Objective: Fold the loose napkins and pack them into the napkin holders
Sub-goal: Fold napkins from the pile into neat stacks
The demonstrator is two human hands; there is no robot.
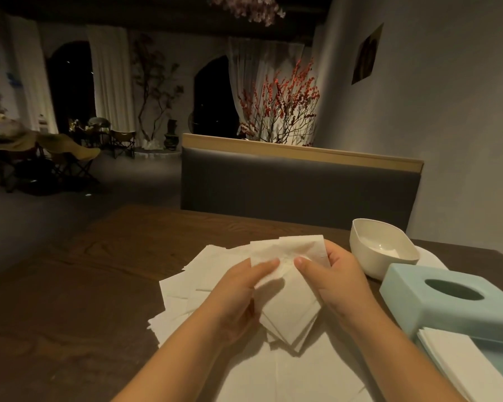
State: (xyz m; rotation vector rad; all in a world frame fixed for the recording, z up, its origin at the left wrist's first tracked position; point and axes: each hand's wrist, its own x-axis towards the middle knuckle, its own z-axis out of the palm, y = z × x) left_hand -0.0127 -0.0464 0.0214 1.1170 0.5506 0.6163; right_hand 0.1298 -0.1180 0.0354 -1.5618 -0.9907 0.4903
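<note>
A dim room surrounds the dark brown wood-grain surface (105,256). At twelve o'clock stands a grey upholstered bench back with a pale wooden top rail (299,184). Behind it, at one o'clock, lit red-berried branches (282,108) glow against a plain grey plaster wall (447,126). At eleven o'clock hang white sheer curtains (108,79) beside dark arched openings (70,85); at ten o'clock sit folding chairs (67,158).

We note dim, warm room lighting. Brightest source: spot on red-berried branches (279,108) at upper centre. Curtains (108,79) at upper left softly lit. Soft shadows under hands on napkins (204,274) at lower centre. Wide-angle bending at frame edges. Background soft, grainy; no glare.
</note>
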